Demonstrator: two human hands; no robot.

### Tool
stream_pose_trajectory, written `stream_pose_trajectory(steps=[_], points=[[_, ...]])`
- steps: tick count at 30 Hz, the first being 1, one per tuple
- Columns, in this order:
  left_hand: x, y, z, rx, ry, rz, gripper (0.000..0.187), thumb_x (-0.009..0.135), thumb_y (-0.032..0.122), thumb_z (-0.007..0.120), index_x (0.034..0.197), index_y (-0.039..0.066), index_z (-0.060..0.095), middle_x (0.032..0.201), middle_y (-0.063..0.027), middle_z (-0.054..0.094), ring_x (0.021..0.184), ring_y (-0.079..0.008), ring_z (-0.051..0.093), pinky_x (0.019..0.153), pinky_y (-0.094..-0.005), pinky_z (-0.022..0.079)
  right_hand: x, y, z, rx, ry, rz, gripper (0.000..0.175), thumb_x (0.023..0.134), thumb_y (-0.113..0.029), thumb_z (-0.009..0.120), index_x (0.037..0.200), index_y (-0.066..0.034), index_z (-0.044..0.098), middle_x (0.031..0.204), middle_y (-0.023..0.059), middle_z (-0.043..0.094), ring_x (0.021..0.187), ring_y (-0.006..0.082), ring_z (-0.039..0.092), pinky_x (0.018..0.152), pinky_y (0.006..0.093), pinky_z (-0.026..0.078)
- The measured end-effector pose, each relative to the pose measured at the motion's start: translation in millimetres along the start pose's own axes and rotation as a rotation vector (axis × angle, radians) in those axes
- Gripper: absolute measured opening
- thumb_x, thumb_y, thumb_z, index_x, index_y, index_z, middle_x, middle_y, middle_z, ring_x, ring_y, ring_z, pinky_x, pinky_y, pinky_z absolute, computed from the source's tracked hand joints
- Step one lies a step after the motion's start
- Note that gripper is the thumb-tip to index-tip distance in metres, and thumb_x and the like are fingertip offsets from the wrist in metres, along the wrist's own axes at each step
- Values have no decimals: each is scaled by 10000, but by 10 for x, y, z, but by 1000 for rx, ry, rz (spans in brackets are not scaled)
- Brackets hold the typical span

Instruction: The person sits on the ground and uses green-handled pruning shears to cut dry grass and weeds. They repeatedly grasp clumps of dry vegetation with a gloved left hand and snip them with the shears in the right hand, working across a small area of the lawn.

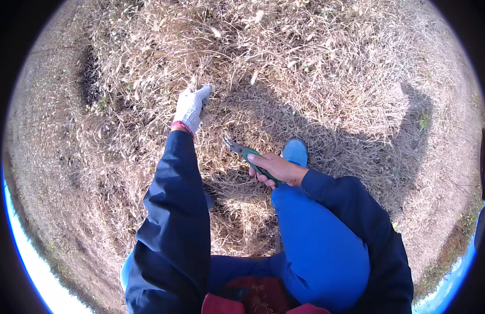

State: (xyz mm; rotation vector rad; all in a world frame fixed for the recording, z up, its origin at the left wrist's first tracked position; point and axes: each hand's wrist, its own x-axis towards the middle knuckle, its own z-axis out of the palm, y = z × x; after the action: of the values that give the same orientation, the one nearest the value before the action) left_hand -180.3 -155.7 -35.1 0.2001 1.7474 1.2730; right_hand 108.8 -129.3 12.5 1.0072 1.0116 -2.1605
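Observation:
My left hand (190,106), in a white knit glove with a pink cuff, is closed around a bunch of dry grass stems (194,81) ahead of me. My bare right hand (271,167) holds green-handled pruning shears (258,163) near my knee. Their metal tip points up and to the left, towards the gloved hand but apart from it. Whether the blades are apart is hard to tell.
Dry, tangled grass (324,51) covers the ground all round. My blue shoe (295,152) stands just beyond the right hand, below my bent knee (289,204). My shadow (344,145) falls across the grass at the right. A dark patch (91,76) shows at the upper left.

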Motion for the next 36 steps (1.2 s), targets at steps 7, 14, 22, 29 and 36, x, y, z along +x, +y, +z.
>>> stream_pose_trajectory(steps=[7, 14, 22, 29, 36], points=[[-954, 476, -364, -46, -38, 5, 275, 935, 212, 712, 1152, 49, 666, 834, 14, 594, 780, -104, 538, 719, -278, 439, -1016, 479, -164, 192, 317, -411, 371, 1049, -403, 604, 1110, -37, 578, 772, 11, 587, 575, 109, 578, 507, 266, 476], [-2404, 1714, -35, 129, -288, 521, 898, 884, 12, 631, 1655, 63, 174, 1197, -81, 636, 947, -171, 588, 836, -307, 494, -2616, -559, 355, -292, 476, -829, 273, 927, -293, 766, 1002, -106, 580, 820, -21, 594, 690, 71, 594, 609, 258, 499], [-3347, 2004, 343, 977, 42, 1357, 989, 780, 16, 713, 1596, -68, 161, 1020, -216, 687, 949, -422, 659, 853, -489, 524, -2420, -1189, 1465, -168, 437, -1247, 537, 797, -222, 920, 1171, -38, 580, 1035, 43, 616, 974, 148, 617, 861, 300, 519], [-3071, 1940, 60, 975, -112, 1269, 1010, 782, 246, 829, 1579, -36, 276, 1247, -221, 651, 1116, -406, 629, 981, -462, 494, -2072, -1214, 1066, -128, 635, -1243, 233, 845, -106, 830, 995, -53, 660, 848, -6, 672, 765, 108, 646, 731, 298, 536], [-3124, 2082, -18, 1118, 702, 1519, 418, 887, 236, 736, 1290, 150, 665, 1342, -99, 628, 1312, -329, 515, 1146, -620, 288, -2040, -1414, 601, -313, 1004, -1229, 277, 876, -112, 808, 1100, -72, 649, 821, -11, 643, 743, 106, 628, 672, 298, 528]])
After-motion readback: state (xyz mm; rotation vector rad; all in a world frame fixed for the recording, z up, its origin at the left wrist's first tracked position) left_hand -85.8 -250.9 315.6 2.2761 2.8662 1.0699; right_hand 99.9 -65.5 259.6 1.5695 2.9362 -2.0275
